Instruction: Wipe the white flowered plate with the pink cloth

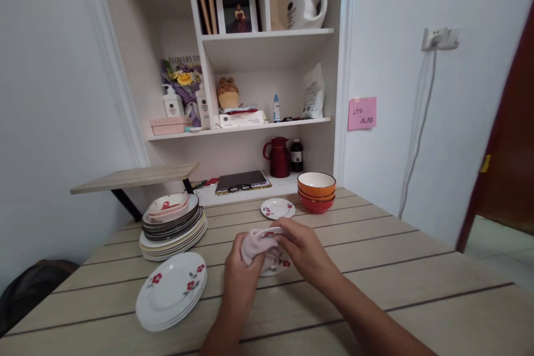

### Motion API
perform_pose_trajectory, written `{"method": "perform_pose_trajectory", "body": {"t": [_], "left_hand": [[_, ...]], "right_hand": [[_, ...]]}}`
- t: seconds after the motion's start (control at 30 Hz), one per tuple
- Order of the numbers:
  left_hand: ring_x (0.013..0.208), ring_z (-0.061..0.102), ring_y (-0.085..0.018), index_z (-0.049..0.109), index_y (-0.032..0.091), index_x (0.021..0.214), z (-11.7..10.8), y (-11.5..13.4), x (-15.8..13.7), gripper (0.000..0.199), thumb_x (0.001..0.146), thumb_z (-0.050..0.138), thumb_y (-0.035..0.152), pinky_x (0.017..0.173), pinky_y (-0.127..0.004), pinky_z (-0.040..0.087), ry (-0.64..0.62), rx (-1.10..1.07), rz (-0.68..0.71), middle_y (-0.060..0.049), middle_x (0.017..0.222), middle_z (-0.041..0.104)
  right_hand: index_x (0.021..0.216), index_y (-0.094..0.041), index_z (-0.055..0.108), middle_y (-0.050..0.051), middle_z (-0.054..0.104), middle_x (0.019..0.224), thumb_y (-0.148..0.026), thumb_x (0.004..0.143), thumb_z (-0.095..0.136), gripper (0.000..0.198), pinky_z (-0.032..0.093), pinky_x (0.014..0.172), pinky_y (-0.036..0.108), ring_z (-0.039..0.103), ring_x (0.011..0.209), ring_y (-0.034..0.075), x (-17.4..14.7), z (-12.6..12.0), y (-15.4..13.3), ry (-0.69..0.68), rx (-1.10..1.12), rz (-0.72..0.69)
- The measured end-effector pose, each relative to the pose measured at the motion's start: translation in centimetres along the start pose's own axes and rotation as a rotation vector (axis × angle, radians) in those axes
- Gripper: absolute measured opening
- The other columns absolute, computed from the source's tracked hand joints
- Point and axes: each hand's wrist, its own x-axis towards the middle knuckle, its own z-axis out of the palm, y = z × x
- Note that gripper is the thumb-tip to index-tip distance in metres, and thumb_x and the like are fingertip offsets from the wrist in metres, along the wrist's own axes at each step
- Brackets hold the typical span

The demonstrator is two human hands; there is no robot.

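Note:
My left hand [245, 264] is closed around a pale pink cloth [255, 246], pressed against the left edge of a small white plate [271, 230] with red flowers. Gripping that plate's right side is my right hand [301, 247], thumb and fingers pinched on the rim. The plate is tilted and partly hidden by the cloth and fingers. Beneath my hands another flowered plate [276, 267] lies on the table, mostly covered. Farther back, a small flowered saucer [278, 208] lies flat, beside stacked orange and red bowls [316, 192].
At left front stands a stack of large flowered plates [172, 292]. Behind it, a taller stack of plates [173, 233] carries pink-rimmed square dishes [168, 204]. A raised wooden stand [136, 177] is at back left. A red jug [278, 157] and a laptop [241, 180] sit on the lower shelf.

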Motion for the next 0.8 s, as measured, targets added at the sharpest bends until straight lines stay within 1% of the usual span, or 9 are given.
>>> {"method": "perform_pose_trajectory", "body": {"t": [0.1,0.23,0.3,0.4,0.53,0.63,0.7,0.73,0.8], "left_hand": [[0.077,0.066,-0.02,0.071,0.019,0.088,0.1,0.1,0.3,0.026,0.063,0.076,0.023,0.073,-0.025,0.049,0.066,-0.004,-0.022,-0.003,0.081,0.074],[0.083,0.069,-0.021,0.071,0.018,0.1,0.3,-0.2,0.5,0.039,0.063,0.078,0.03,0.076,-0.028,0.052,0.101,-0.161,-0.136,-0.006,0.092,0.076],[0.086,0.07,-0.022,0.07,0.017,0.104,0.4,-0.6,0.6,0.045,0.063,0.079,0.034,0.077,-0.029,0.053,0.108,-0.216,-0.175,-0.008,0.096,0.076],[0.086,0.071,-0.023,0.071,0.015,0.105,0.6,-1.3,0.6,0.052,0.061,0.082,0.041,0.077,-0.03,0.054,0.105,-0.289,-0.234,-0.01,0.095,0.077],[0.082,0.071,-0.023,0.072,0.012,0.101,0.8,-2.0,0.5,0.057,0.055,0.085,0.044,0.073,-0.029,0.055,0.095,-0.387,-0.283,-0.012,0.094,0.077],[0.079,0.071,-0.022,0.072,0.013,0.101,0.6,-2.1,0.5,0.056,0.057,0.084,0.045,0.067,-0.029,0.054,0.118,-0.405,-0.28,-0.011,0.093,0.076],[0.079,0.07,-0.022,0.072,0.013,0.1,0.3,-2.2,0.5,0.049,0.062,0.08,0.042,0.067,-0.029,0.054,0.115,-0.324,-0.235,-0.011,0.092,0.076],[0.079,0.069,-0.021,0.072,0.013,0.099,0.1,-2.2,0.6,0.043,0.065,0.078,0.039,0.07,-0.029,0.053,0.099,-0.257,-0.194,-0.01,0.091,0.076],[0.081,0.068,-0.021,0.073,0.015,0.096,-0.2,-2.4,0.7,0.031,0.068,0.075,0.029,0.075,-0.03,0.052,0.04,-0.103,-0.073,-0.008,0.09,0.076]], "right_hand": [[0.081,-0.023,0.066,-0.001,0.065,0.074,-0.025,0.079,0.062,0.006,0.042,0.065,0.027,0.057,0.071,0.018,-0.1,0.6,-0.1,0.033,0.251,0.143],[0.088,-0.022,0.065,-0.002,0.068,0.074,-0.034,0.073,0.071,0.02,0.043,0.059,0.026,0.058,0.063,0.016,-0.1,1.3,0.2,0.134,0.64,0.347],[0.094,-0.021,0.065,-0.001,0.071,0.078,-0.034,0.07,0.075,0.028,0.044,0.059,0.025,0.06,0.063,0.016,-0.1,1.6,0.4,0.169,0.78,0.391],[0.105,-0.022,0.064,0.001,0.075,0.09,-0.031,0.067,0.08,0.043,0.048,0.065,0.026,0.066,0.071,0.017,-0.2,2.2,0.7,0.237,0.952,0.444],[0.114,-0.023,0.061,0.003,0.075,0.098,-0.029,0.066,0.082,0.053,0.053,0.072,0.03,0.069,0.078,0.02,-0.2,2.9,1.4,0.279,1.076,0.516],[0.112,-0.021,0.06,0.005,0.074,0.094,-0.03,0.068,0.08,0.05,0.053,0.072,0.033,0.069,0.079,0.022,0.0,2.5,1.6,0.18,1.015,0.54],[0.106,-0.02,0.06,0.004,0.073,0.086,-0.029,0.069,0.076,0.041,0.051,0.067,0.032,0.066,0.074,0.022,0.2,1.7,1.5,0.102,0.815,0.513],[0.101,-0.02,0.061,0.002,0.071,0.083,-0.028,0.072,0.072,0.032,0.049,0.065,0.031,0.064,0.072,0.02,0.3,1.3,1.3,0.097,0.646,0.445],[0.088,-0.021,0.061,0.0,0.067,0.079,-0.019,0.07,0.068,0.02,0.046,0.064,0.029,0.061,0.07,0.019,0.4,0.4,1.0,0.143,0.251,0.235]]}}
